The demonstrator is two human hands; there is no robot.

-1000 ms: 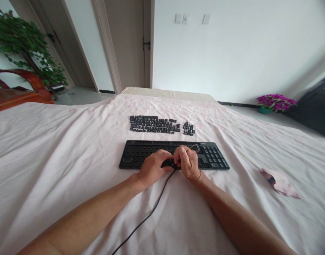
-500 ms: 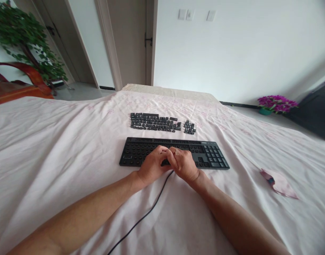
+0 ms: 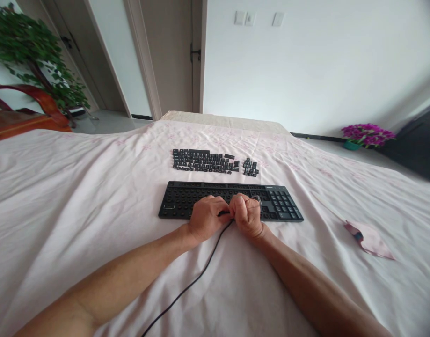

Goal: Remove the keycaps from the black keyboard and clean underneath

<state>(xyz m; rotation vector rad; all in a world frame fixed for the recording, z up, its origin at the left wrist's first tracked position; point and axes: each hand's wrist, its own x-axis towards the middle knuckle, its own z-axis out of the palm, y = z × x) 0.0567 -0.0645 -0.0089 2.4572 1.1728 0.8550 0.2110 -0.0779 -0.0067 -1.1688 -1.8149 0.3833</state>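
Note:
A black keyboard (image 3: pixel 181 201) lies on the pink cloth, many of its keycaps gone from the left and middle parts; the number pad on the right still has its caps. Over its front middle edge, my right hand (image 3: pixel 248 216) is closed in a fist around a wire keycap puller (image 3: pixel 258 199), whose thin metal loops stick out to the right. Beside it, touching or almost touching, my left hand (image 3: pixel 208 217) has its fingers pressed together at the keyboard's front edge; what they pinch is hidden. A black cable (image 3: pixel 197 281) runs toward me between my forearms.
Behind the keyboard, removed keycaps (image 3: pixel 204 161) lie in rows, with a smaller group of keycaps (image 3: pixel 250 167) to their right. A pink cloth tag (image 3: pixel 371 241) lies at right. Beyond the bed stand a wooden chair (image 3: pixel 42 100), a green plant (image 3: pixel 28 47) and purple flowers (image 3: pixel 367 133).
My right hand has turned into a fist and drawn slightly right, and the puller's wire now shows. My left hand has shifted slightly right; the fingers no longer overlap as much.

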